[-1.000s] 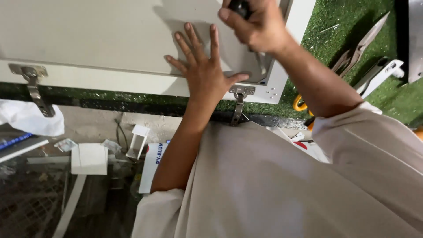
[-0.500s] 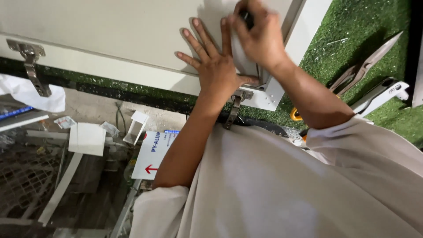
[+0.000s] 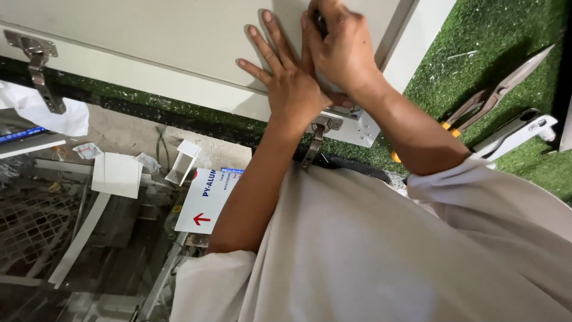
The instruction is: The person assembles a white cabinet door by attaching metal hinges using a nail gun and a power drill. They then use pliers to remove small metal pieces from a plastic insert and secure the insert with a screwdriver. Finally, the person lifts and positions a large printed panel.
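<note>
A white cabinet door panel (image 3: 155, 36) lies flat on green artificial turf (image 3: 494, 53). My left hand (image 3: 286, 77) presses flat on the panel with fingers spread, just above a metal hinge (image 3: 319, 134) at the panel's near edge. My right hand (image 3: 342, 50) is closed around a dark tool handle (image 3: 320, 22) held upright over the panel; the tool's tip is hidden by my fingers. A second metal hinge (image 3: 39, 65) hangs from the panel's near edge at the far left.
Metal snips with yellow grips (image 3: 494, 95) and a white metal bracket (image 3: 515, 131) lie on the turf at right. Below the table edge are white profile offcuts (image 3: 116, 174), a white sign with a red arrow (image 3: 205, 200), crumpled white paper (image 3: 42, 110) and a wire mesh (image 3: 36, 226).
The view has shifted so both hands sit higher and further right. My right hand has come closer to my left hand over the hinge; the left hand stays pressed on the panel.
</note>
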